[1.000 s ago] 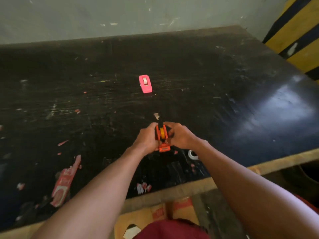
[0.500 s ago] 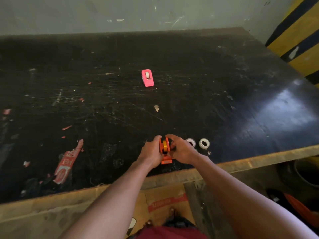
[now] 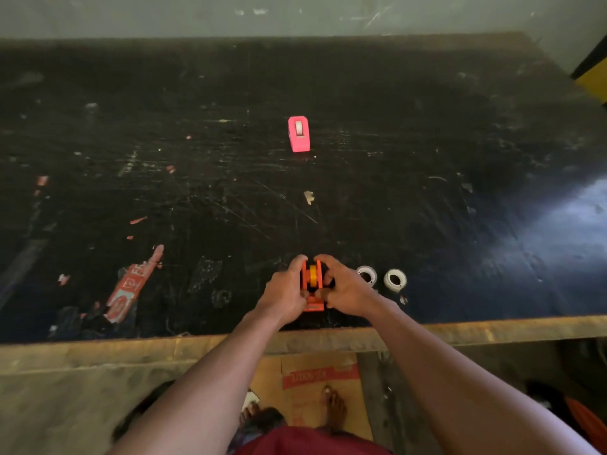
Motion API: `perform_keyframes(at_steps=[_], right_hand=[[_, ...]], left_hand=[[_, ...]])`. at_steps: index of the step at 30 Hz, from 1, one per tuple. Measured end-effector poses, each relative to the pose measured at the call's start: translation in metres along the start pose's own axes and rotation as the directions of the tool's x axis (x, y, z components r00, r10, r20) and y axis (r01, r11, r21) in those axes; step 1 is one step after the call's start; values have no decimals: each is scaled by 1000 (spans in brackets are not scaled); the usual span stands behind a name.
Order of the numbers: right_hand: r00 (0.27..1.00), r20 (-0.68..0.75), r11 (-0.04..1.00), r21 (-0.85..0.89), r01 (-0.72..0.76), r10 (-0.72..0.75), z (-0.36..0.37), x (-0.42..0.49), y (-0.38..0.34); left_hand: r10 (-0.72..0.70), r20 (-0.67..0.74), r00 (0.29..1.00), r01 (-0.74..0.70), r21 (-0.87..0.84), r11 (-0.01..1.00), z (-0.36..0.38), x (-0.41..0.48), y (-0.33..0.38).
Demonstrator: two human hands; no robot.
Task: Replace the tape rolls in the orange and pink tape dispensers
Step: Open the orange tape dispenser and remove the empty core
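The orange tape dispenser stands near the front edge of the black table, with a yellowish roll showing in its slot. My left hand grips its left side and my right hand grips its right side, fingers wrapped around it. Two white tape rolls lie on the table just right of my right hand. The pink tape dispenser sits farther back at the table's middle, with a whitish roll in its top.
The black table is scratched and has a wooden front edge. A torn red label is stuck at the front left, with small scraps around it. Cardboard lies on the floor below by my feet.
The view has tilted down and pulled back, so the table edge and floor show. Both hands stay closed on the orange dispenser; two white rolls came into sight to its right.
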State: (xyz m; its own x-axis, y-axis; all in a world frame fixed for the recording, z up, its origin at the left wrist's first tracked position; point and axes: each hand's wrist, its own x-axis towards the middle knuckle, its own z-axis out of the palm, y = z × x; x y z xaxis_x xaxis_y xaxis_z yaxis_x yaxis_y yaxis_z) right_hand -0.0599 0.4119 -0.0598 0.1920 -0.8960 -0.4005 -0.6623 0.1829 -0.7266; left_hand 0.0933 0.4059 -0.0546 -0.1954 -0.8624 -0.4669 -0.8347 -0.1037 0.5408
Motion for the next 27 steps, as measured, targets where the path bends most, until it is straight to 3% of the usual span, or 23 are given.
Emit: perform_keyframes(at_steps=[5,10,14,16,18,21,24,27], right_hand=[[999,7,999,-28,-40,40,0,2,-5],[994,17,993,-37,-112,113,3,6,-7],[988,-26,986,-67,-153,152,7,7,-7],[985,-50,983,-81,-167,163,11,6,-8],[982,-61,979,-91,-182,177,13,6,-9],[979,-71,972,-128,-199,191,14,6,-11],[976,-93,975,-88,-204,196,15,2,-15],[977,-123,983,-38,-178,173,18,0,-15]], left_hand=[[31,-5,1000,-31,36,999,-16,2,-8],[-86,-41,995,83,-71,994,-42,10,-43],[-95,12,995,94,69,993,-49,9,-56],[-68,-76,995,78,130,989,-47,5,-52],[22,-185,983,-6,82,997,-44,1,-43],[131,-92,987,-131,7,991,-33,1,-28],[149,4,989,-147,-120,982,-20,7,-15],[156,36,987,-151,-116,982,-7,13,-10]])
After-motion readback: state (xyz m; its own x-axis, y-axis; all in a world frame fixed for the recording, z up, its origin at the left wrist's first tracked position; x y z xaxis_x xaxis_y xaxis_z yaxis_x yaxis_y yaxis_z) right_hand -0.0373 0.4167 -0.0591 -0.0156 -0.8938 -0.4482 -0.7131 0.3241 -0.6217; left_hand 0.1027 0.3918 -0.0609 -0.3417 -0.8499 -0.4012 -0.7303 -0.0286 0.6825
